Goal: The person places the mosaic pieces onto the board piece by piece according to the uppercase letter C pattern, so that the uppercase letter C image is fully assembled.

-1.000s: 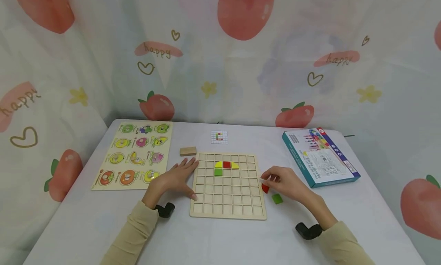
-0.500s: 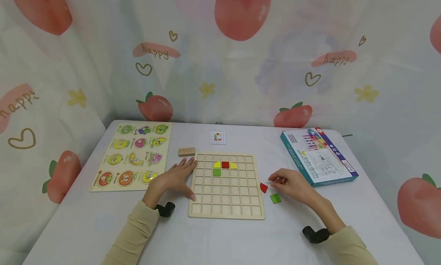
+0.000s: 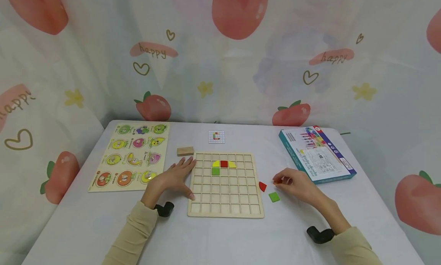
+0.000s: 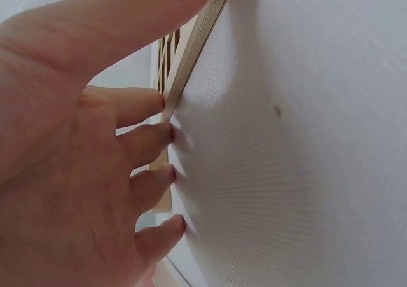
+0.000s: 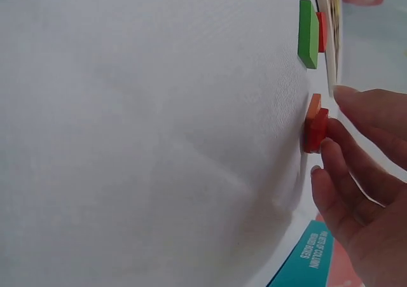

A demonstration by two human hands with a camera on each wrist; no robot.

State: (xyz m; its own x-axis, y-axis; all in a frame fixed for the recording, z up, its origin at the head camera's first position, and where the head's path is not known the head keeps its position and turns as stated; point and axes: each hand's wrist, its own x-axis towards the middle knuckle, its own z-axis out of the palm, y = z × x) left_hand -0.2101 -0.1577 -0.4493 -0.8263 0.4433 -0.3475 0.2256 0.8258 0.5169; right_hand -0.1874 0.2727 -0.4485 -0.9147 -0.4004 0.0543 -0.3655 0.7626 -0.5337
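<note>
A wooden grid board (image 3: 224, 203) lies before me with a short row of yellow, red and yellow pieces and a green square (image 3: 215, 171) under it. My left hand (image 3: 172, 180) rests spread along its left edge, thumb on the rim. In the left wrist view its fingertips (image 4: 166, 133) touch the board's side. My right hand (image 3: 296, 184) is right of the board. In the right wrist view its fingertips (image 5: 325, 146) are at a red piece (image 5: 318, 133) overlapping an orange piece (image 5: 313, 112), thumb apart from both. Near it lie a red quarter-round piece (image 3: 262, 187) and green square tile (image 3: 274, 197).
A fruit puzzle board (image 3: 108, 157) lies at the left. Behind the grid board are a wooden block (image 3: 185, 151) and a small pattern card (image 3: 216, 137). A teal and white box (image 3: 318, 154) stands at the right, just beyond my right hand.
My right hand has moved right, away from the board's edge and the red quarter-round piece, which now shows fully. My left hand has kept its place on the board.
</note>
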